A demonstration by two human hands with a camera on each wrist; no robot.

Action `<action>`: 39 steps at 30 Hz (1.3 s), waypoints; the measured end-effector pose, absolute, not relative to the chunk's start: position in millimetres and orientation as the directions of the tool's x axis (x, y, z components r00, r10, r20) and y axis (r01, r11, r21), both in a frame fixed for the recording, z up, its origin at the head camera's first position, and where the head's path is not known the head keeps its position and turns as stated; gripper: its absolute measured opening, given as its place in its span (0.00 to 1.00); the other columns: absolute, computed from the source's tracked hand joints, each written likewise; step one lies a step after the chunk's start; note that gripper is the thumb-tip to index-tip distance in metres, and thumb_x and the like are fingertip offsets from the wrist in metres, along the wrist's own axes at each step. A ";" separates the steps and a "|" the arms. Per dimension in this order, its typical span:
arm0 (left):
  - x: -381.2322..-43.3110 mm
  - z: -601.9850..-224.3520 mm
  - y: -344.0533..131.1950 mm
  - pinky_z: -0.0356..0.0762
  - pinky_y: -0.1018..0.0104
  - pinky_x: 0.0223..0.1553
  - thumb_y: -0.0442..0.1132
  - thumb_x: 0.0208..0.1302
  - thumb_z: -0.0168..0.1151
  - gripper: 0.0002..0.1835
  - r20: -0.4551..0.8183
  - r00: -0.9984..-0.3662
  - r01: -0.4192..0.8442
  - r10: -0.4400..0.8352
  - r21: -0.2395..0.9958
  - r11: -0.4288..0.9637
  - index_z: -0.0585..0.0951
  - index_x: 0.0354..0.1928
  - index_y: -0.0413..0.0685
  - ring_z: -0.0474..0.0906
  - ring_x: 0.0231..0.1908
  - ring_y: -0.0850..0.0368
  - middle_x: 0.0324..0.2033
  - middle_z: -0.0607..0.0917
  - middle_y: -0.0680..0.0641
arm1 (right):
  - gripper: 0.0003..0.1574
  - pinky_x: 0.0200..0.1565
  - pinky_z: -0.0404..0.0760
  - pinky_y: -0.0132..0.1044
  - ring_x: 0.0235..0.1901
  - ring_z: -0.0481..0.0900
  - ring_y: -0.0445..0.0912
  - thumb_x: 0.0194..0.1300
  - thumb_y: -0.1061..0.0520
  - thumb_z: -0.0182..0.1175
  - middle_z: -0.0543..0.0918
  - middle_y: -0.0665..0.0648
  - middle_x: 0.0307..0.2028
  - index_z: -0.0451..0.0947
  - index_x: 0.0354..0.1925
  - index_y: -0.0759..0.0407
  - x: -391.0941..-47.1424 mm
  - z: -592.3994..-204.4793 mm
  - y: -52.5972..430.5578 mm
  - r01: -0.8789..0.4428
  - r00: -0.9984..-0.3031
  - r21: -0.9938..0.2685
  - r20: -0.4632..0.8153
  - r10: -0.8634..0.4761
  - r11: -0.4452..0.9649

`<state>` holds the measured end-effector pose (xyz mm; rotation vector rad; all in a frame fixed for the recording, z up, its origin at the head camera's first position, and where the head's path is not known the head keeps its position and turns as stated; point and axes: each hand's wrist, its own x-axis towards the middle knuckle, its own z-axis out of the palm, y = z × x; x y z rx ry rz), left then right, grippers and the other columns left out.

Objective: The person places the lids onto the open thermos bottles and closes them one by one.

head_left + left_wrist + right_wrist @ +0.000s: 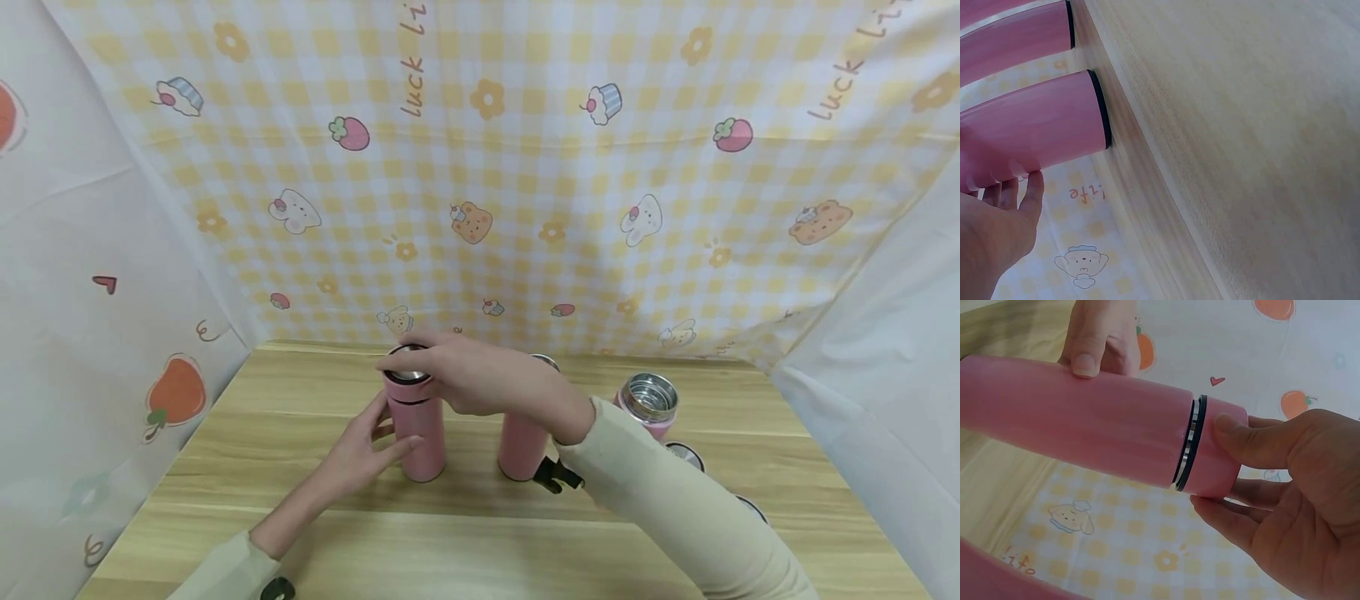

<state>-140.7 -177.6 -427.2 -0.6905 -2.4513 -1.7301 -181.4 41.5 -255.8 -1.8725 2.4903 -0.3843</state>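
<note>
On the wooden table stands a pink thermos (422, 437) upright, its black-edged base showing in the left wrist view. My left hand (354, 462) holds its body from the left, thumb in front and fingers behind. From above, my right hand (491, 375) grips the pink lid (1219, 450) between thumb and fingers. A narrow gap with bright metal and a black ring shows between lid and body in the right wrist view. Right of it, a second pink thermos (520, 446) stands partly hidden under my right hand and wrist.
Farther right stands a pink thermos with an open steel mouth (651, 397), partly behind my sleeve. Near it lie a round lid (686, 455) and another round rim (752, 507), both partly covered by the sleeve. A patterned cloth (525, 183) hangs behind the wooden table (420, 550).
</note>
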 end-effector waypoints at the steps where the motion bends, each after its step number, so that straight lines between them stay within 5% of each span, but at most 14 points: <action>1: -140.7 -427.5 -177.8 0.76 0.53 0.60 0.39 0.69 0.69 0.39 0.303 -0.897 0.393 0.321 0.879 0.269 0.61 0.76 0.57 0.73 0.63 0.52 0.63 0.76 0.50 | 0.35 0.52 0.75 0.27 0.58 0.74 0.48 0.67 0.74 0.61 0.74 0.58 0.61 0.73 0.69 0.56 -181.1 -256.1 41.3 -0.947 -0.291 -0.185 0.148 -0.945 0.262; 14: -140.3 -428.2 -178.8 0.76 0.52 0.60 0.38 0.68 0.69 0.39 0.301 -0.900 0.389 0.316 0.881 0.268 0.61 0.76 0.54 0.73 0.63 0.50 0.63 0.76 0.47 | 0.30 0.52 0.78 0.34 0.54 0.76 0.49 0.68 0.67 0.65 0.76 0.58 0.57 0.75 0.66 0.52 -175.0 -258.1 37.8 -0.940 -0.338 -0.105 0.174 -0.925 0.324; 24: -141.4 -428.1 -178.9 0.76 0.52 0.60 0.38 0.68 0.70 0.40 0.305 -0.898 0.394 0.316 0.877 0.276 0.60 0.77 0.54 0.72 0.63 0.50 0.63 0.76 0.48 | 0.33 0.44 0.79 0.32 0.43 0.78 0.47 0.64 0.76 0.61 0.78 0.57 0.50 0.76 0.63 0.53 -170.2 -259.5 37.9 -0.942 -0.333 -0.051 0.245 -0.911 0.331; 39: -141.1 -424.5 -179.5 0.75 0.52 0.60 0.36 0.67 0.70 0.39 0.273 -0.912 0.356 0.307 0.899 0.255 0.61 0.76 0.49 0.72 0.63 0.46 0.63 0.76 0.43 | 0.34 0.39 0.77 0.33 0.36 0.75 0.46 0.66 0.75 0.61 0.75 0.56 0.47 0.76 0.65 0.50 -164.6 -259.4 35.9 -0.907 -0.419 -0.054 0.206 -0.884 0.417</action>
